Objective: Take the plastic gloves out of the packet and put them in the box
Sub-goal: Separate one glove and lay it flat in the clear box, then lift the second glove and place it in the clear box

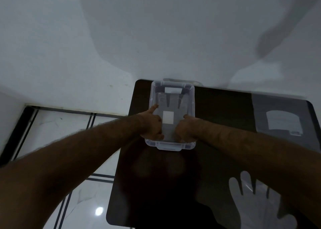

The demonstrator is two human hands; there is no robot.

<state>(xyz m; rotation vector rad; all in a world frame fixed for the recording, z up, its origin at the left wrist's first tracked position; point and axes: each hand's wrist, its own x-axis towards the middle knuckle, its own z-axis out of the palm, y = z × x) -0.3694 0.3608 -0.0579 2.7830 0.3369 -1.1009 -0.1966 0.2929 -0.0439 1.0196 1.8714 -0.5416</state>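
Observation:
A clear plastic box (191, 96) stands on the dark table (225, 107), near its far edge. Both my hands are inside it, on a thin clear plastic glove (173, 102) that lies flat over the box floor with its fingers pointing away from me. My left hand (152, 126) has curled fingers at the glove's left edge and its index finger stretched forward. On the glove's right edge is my right hand (185, 130), also curled. A second plastic glove (257, 209) lies flat on the table at the near right. The flat clear packet (281, 121) with a white label lies at the far right.
A white wall rises right behind the table. A clear plastic piece (184, 82) lies between the box and the wall. To the left, the table edge drops to a glossy white tiled floor (78, 194) with dark lines.

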